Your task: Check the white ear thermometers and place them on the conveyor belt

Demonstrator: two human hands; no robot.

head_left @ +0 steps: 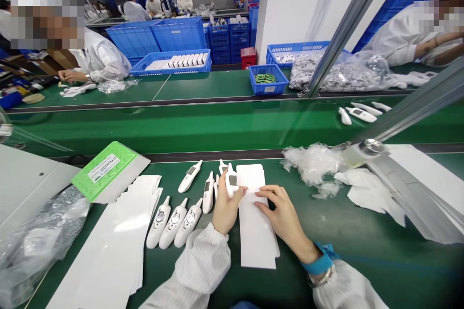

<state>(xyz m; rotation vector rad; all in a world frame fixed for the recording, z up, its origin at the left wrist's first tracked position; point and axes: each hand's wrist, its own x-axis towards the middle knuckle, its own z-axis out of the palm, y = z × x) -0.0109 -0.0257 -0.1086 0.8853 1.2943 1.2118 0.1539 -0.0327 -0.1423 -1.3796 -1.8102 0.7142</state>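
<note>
The left hand (225,211) has its fingers closed around a slim white plastic thermometer with a small grey display (232,182), holding it above the far part of a long white paperboard strip (255,231). The right hand (282,219) lies open, its fingers spread flat on that strip, pressing rather than gripping, with the thermometer just to their left.

The glossy thermometer body looks easy to lose if the left-hand grip loosens, and it could then drop onto the strip or its neighbours. The strip seems to be held only by the right hand's pressure, so uneven force could slide or crease it. A row of similar white thermometers (174,225) lies close together just left of the left hand, where a careless sweep of the wrist or white sleeve (197,268) could knock them out of line.

On the green desk (337,236), a pile of white paperboard strips (108,246) lies to the left, beside a green board with a white label (105,171) and a crumpled clear plastic bag (41,246). Loose clear film (311,164) sits to the right.
</note>
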